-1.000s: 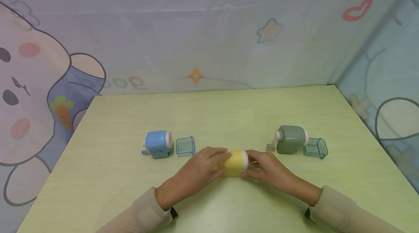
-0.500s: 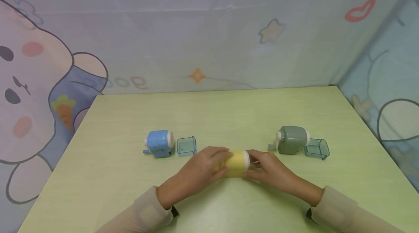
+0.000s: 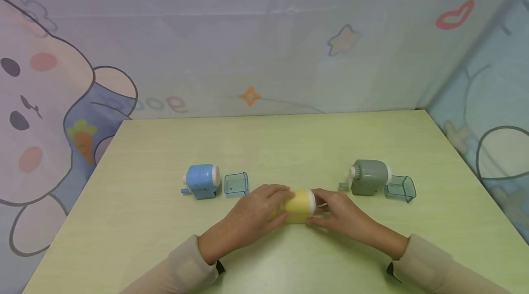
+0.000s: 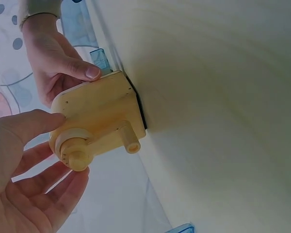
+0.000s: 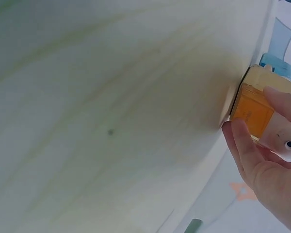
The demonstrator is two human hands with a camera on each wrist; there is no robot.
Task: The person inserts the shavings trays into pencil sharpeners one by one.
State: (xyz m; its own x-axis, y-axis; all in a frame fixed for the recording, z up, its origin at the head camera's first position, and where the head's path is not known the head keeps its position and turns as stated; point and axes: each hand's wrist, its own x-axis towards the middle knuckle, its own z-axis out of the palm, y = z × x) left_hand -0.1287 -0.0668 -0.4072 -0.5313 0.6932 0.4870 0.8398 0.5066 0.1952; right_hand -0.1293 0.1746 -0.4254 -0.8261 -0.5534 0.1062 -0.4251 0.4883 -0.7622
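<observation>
A yellow crank pencil sharpener [image 3: 299, 207] is at the middle front of the table, between both hands. My left hand [image 3: 257, 210] grips its crank end, thumb on the body and fingers around the far side. In the left wrist view its crank handle [image 4: 131, 141] points outward from the body. My right hand [image 3: 340, 212] holds the opposite end by the white face, with thumb and fingers spread across it. An orange see-through shavings drawer [image 5: 252, 110] sits in that end in the right wrist view, fingertips right at its edge.
A blue crank sharpener [image 3: 200, 181] stands at left, with a clear blue drawer [image 3: 236, 184] beside it. At right stand a grey-green sharpener [image 3: 369, 177] and its clear green drawer [image 3: 401, 188]. A printed cloth [image 3: 198, 55] hangs behind the table [image 3: 264, 147].
</observation>
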